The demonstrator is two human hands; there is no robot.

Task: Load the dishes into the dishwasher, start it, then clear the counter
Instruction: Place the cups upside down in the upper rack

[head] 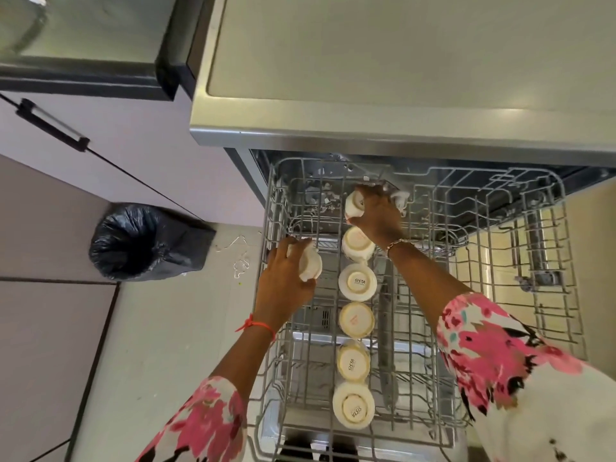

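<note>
Grey coated-wire dish rack (500, 228), glossy cream ceramic cups (357, 282), brushed steel counter (366, 141) edge with dull sheen, crinkled shiny black plastic bin liner (146, 241)

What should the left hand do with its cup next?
Probably set the cup in the left hand bottom-up on the upper rack, starting a second row: five cups stand bottom-up in a row, and the right hand grips a sixth cup.

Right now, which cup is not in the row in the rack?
The cup that the left hand holds, left of the row; the other six form one line, the farthest cup in the right hand.
</note>
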